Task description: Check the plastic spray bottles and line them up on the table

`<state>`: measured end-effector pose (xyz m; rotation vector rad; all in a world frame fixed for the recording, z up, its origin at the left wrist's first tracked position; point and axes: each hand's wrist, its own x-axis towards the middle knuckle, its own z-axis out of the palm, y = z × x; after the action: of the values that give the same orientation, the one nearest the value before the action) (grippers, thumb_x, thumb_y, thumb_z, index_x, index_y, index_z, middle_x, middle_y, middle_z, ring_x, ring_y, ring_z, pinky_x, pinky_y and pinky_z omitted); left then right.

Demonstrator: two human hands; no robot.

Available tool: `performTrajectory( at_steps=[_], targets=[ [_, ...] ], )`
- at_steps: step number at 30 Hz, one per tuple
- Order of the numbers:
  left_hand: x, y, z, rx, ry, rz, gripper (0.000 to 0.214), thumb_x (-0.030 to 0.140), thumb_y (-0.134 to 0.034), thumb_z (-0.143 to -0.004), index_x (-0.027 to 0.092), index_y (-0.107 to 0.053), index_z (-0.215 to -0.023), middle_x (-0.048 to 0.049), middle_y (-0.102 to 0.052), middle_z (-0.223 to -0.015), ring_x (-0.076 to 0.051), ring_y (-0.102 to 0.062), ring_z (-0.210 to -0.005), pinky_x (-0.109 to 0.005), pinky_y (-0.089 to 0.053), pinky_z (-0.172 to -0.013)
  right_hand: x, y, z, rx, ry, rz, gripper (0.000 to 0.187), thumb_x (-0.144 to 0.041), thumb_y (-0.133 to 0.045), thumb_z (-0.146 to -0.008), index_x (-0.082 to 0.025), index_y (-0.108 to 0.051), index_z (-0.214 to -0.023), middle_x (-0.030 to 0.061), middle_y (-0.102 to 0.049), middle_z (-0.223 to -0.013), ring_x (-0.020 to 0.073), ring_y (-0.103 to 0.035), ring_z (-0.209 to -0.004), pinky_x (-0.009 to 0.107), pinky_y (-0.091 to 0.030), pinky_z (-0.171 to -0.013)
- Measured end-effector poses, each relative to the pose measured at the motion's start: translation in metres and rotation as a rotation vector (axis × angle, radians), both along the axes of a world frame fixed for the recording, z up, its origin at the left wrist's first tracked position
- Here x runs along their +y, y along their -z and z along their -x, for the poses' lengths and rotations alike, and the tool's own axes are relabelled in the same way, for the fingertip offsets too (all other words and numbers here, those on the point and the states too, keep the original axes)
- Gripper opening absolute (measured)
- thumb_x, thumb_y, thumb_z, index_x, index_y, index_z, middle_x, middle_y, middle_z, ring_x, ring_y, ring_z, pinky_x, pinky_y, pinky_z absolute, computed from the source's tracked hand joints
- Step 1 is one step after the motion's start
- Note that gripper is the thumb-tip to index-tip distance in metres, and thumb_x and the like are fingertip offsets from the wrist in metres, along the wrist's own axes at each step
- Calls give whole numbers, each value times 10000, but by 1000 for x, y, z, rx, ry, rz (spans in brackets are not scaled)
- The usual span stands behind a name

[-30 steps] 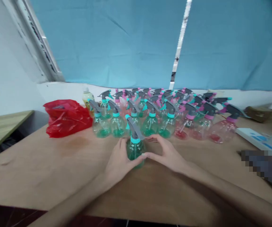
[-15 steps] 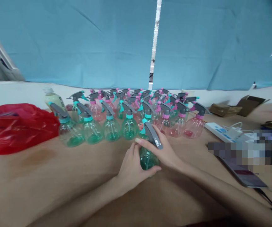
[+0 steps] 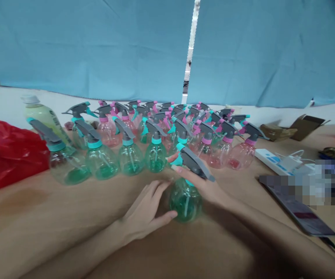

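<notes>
A green spray bottle [image 3: 186, 203] with a grey and turquoise trigger head is in front of me, low over or on the table. My right hand [image 3: 201, 182] wraps round its neck below the trigger head. Just left of the bottle is my left hand [image 3: 150, 211], fingers and thumb apart; its thumb tip is close to the bottle's side. Behind them stands a row of green spray bottles [image 3: 131, 161] and pink spray bottles [image 3: 241, 155], several deep. The fingers of my right hand partly hide the bottle's collar.
At the left lie a red plastic bag [image 3: 10, 155] and a drink bottle [image 3: 44, 116]. On the right are a white power strip [image 3: 272, 161], a phone [image 3: 298, 209] with a cable, and an open cardboard box [image 3: 305, 128]. A blue curtain [image 3: 97, 50] hangs behind the wooden table [image 3: 77, 236].
My left hand has let go of the green spray bottle and moved left, off its side. My right hand keeps its hold at the neck. The view has shifted closer.
</notes>
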<state>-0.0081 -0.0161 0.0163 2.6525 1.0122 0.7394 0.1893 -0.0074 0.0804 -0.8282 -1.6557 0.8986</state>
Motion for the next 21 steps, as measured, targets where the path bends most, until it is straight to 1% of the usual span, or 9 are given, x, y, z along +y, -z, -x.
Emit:
performTrajectory(
  at_steps=[3, 7, 11, 14, 17, 21],
  targets=[
    [5, 1, 6, 74, -41, -10, 567, 429, -532, -905, 187, -331, -1378, -129, -500, -1301, -298, -486, -1197, -457, -404, -981, 9, 2, -6, 11, -23, 8, 177, -385, -622, -844, -274, -605, -982, -11, -620, -961, 159, -581, -863, 312, -452, -812],
    [8, 8, 9, 166, -86, -7, 564, 397, -572, -881, 174, -387, -1364, -130, -483, -1354, -299, -451, -1246, -457, -378, -1018, 25, 5, -14, -100, 20, 0, 192, -407, -613, -849, -284, -618, -996, -26, -605, -834, 148, -573, -749, 309, -452, -739],
    [9, 12, 10, 219, -88, -20, 572, 406, -564, -887, 180, -390, -1383, -133, -431, -1426, -308, -404, -1296, -479, -360, -1038, 37, 6, -18, -132, 26, -53, 195, -410, -612, -845, -282, -622, -992, -9, -631, -917, 176, -590, -824, 336, -451, -794],
    [9, 14, 10, 243, -81, -24, 593, 431, -557, -892, 186, -379, -1402, -124, -400, -1460, -309, -385, -1318, -481, -364, -1040, 40, 4, -19, -143, -5, -71, 187, -420, -603, -845, -290, -626, -978, 0, -633, -908, 185, -584, -782, 355, -468, -767],
    [10, 14, 10, 265, -79, -26, 585, 451, -542, -904, 188, -388, -1404, -113, -396, -1469, -305, -379, -1328, -480, -367, -1043, 37, 2, -19, -177, 9, -64, 188, -419, -600, -849, -290, -614, -985, 0, -614, -907, 179, -567, -773, 358, -459, -785],
    [10, 13, 10, 272, -56, -48, 569, 450, -513, -926, 173, -386, -1407, -105, -412, -1462, -287, -372, -1336, -472, -345, -1064, 33, 0, -19, -202, 23, -18, 196, -423, -592, -859, -281, -595, -993, -22, -526, -755, 150, -504, -668, 326, -437, -727]
  ],
)
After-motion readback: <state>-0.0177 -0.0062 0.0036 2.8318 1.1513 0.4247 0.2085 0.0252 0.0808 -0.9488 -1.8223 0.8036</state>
